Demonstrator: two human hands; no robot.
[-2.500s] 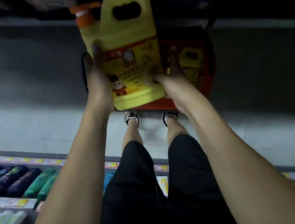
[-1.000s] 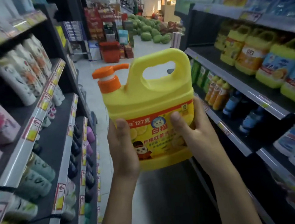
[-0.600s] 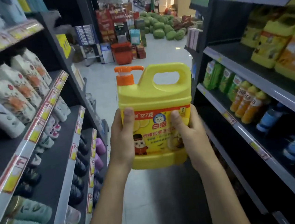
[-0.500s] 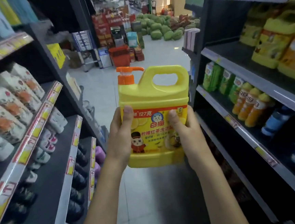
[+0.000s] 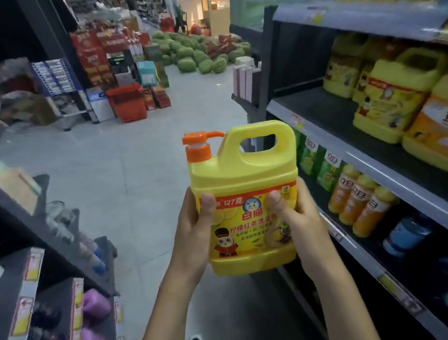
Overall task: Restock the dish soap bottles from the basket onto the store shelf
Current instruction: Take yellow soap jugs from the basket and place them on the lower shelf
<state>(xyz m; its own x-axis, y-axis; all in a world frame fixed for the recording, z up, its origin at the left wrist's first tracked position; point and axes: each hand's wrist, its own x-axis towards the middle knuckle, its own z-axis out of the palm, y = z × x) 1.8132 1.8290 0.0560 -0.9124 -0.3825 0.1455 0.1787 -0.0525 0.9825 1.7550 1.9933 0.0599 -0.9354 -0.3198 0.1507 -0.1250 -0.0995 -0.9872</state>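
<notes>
I have the dish soap bottle (image 5: 246, 195) upright in mid-air over the aisle floor (image 5: 135, 164), held in front of me at about the height of the lower shelf rows. It is a squat yellow plastic jug with a moulded loop handle on top, an orange pump to the left of the handle, and a glossy label with a red band and a cartoon figure. My left hand (image 5: 193, 235) is clamped on the jug's left side, thumb pressed flat over the label's upper left corner, forearm reaching up from below. My right hand (image 5: 298, 223) is clamped on the right side in the same way, thumb on the label's upper right, fingers wrapped behind out of sight.

Right of the jug stands the store shelf (image 5: 351, 156), dark metal with pale price strips along its edges. On the tier above the jug's level sit matching yellow jugs (image 5: 389, 95) and an orange-labelled jug (image 5: 442, 134), with bare shelf in front of them nearer the aisle end. One tier lower, just right of the jug, are green bottles (image 5: 322, 166) and small orange bottles (image 5: 356, 204), then blurred blue packs (image 5: 407, 235).

Left of the jug is a second dark shelving unit (image 5: 50, 239) with purple bottles (image 5: 93, 303). Far beyond the jug, a red basket (image 5: 127, 102) sits on the floor beside stacked red cartons (image 5: 99, 53), with a heap of watermelons (image 5: 194, 56) behind.
</notes>
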